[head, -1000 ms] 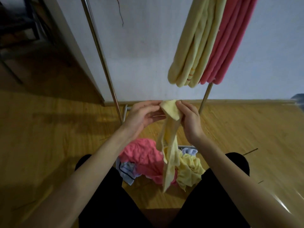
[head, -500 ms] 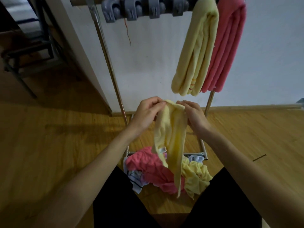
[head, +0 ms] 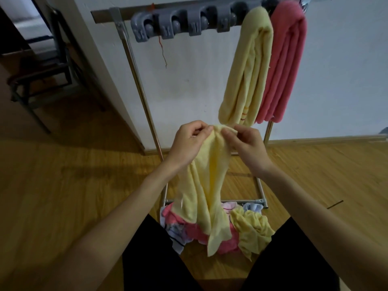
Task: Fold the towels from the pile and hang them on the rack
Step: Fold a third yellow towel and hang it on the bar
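Floorboards (head: 63, 196), warm wood, spread out under you, and a white wall (head: 189, 80) stands at the far side. Against it is the metal rack (head: 138, 85), its top bar carrying a row of grey clips (head: 180, 24). Two folded towels hang from that bar on the right: a folded yellow towel (head: 247, 70) and, touching it on its right, a folded pink towel (head: 285, 66). Far left, a dark chair (head: 42, 66) sits beyond the wall's corner.

Down near you, between your knees, lies the pile (head: 189, 227) of pink, yellow and striped cloths, up against the rack's near base bar.

And here's the one in play: a pale yellow towel (head: 210, 185) dangles in front of you, its lower end trailing over the pile. Your left hand (head: 186, 143) pinches its top edge between thumb and curled fingers, and your right hand (head: 245, 143) pinches the same edge just beside it, fingertips nearly meeting.
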`<state>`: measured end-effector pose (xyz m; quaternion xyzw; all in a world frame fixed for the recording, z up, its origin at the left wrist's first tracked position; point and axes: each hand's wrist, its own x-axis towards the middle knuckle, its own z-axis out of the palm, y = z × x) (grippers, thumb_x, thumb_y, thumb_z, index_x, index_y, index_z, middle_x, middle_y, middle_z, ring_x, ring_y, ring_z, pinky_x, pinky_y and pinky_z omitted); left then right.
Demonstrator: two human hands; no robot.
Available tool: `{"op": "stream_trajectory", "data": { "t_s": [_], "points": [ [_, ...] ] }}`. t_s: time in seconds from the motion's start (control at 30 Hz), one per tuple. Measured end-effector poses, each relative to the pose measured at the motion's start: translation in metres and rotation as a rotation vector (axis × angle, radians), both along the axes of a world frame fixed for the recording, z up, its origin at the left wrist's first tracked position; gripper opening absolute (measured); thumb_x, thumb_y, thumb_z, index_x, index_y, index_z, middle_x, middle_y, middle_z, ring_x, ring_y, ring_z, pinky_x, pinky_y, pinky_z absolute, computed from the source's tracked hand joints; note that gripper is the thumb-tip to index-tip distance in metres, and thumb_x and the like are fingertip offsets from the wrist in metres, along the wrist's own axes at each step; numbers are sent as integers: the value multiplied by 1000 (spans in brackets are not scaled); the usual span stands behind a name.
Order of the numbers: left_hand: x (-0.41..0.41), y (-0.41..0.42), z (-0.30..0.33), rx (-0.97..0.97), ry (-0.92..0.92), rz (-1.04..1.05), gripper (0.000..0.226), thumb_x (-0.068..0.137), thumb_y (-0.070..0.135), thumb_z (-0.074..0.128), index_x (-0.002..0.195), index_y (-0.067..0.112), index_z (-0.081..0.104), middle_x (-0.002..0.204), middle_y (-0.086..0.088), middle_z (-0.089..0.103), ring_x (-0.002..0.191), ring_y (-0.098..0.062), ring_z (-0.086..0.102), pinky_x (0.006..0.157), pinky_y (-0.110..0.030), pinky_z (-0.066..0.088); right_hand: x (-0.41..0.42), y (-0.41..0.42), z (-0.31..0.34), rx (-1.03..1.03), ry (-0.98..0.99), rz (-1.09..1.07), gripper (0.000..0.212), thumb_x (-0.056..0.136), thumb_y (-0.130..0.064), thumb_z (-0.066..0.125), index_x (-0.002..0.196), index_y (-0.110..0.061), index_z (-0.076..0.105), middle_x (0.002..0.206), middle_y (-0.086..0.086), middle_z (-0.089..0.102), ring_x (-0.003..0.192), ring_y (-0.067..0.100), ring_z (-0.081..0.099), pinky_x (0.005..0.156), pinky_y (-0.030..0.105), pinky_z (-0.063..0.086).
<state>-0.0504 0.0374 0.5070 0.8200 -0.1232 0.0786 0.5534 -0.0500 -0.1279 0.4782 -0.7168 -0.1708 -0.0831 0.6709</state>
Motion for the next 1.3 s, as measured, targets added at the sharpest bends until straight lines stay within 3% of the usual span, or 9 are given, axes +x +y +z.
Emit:
{"op": "stream_trajectory", "data": {
  "t_s": [0.23,0.43,0.5,0.57,0.67,0.8,1.0,1.17,1.3],
  "points": [
    [-9,18,-16,-58,114,-91,24,90,17,63,87,-6,64,78,-13,60,73,-17,55,67,-29,44,5,9,27,-55,-137,-130,14,95,-9,54,88,-12,66,73,-8,60,71,1,53,65,21,43],
    [-10,39,-38,119,179,-79,13,91,17,61,80,15,66,73,11,64,67,1,60,66,-17,46,11,3,26,-35,-149,-187,20,96,-14,54,88,-2,68,76,19,62,70,26,55,64,43,47],
    [-6,39,-41,244,193,-53,18,94,22,58,77,21,64,67,14,60,61,0,57,63,-22,44,12,-1,20,-39,-156,-212,22,95,-16,55,88,0,67,78,26,60,71,35,55,64,46,46],
    [0,40,-43,334,210,10,25,96,27,54,79,11,63,64,4,53,58,-10,49,61,-29,38,10,-5,13,-60,-150,-259,17,95,-16,56,90,-5,69,82,20,64,78,30,58,70,41,48],
    [6,40,-41,296,239,95,24,97,25,51,86,5,59,68,-2,50,63,-16,48,63,-31,37,5,-17,3,-108,-164,-320,13,94,-13,56,91,-10,69,85,8,67,79,10,58,71,25,46],
    [8,36,-40,234,247,178,12,97,21,51,95,11,56,76,4,53,73,-13,50,70,-30,39,-1,-32,-10,-197,-236,-365,12,93,-7,55,94,-7,66,87,3,65,81,12,58,70,21,45],
    [6,33,-35,176,145,277,13,99,15,45,101,6,54,81,-3,54,77,-22,53,71,-38,45,-21,-36,-22,-378,-360,-169,6,96,-6,49,91,-8,47,77,-1,50,62,14,46,53,35,42],
    [9,34,-17,-3,208,371,14,99,17,47,105,8,55,87,-2,57,85,-20,59,68,-28,49,-34,-25,-29,-683,-460,50,9,94,-8,44,97,-13,52,89,-5,49,65,12,45,56,32,44],
    [5,33,4,-141,263,406,19,99,18,46,112,8,55,101,-11,61,90,-24,64,75,-37,57,-39,-9,-29,-735,-451,142,15,85,-5,49,94,-15,57,92,-3,49,63,9,41,55,39,45]
  ]
}}
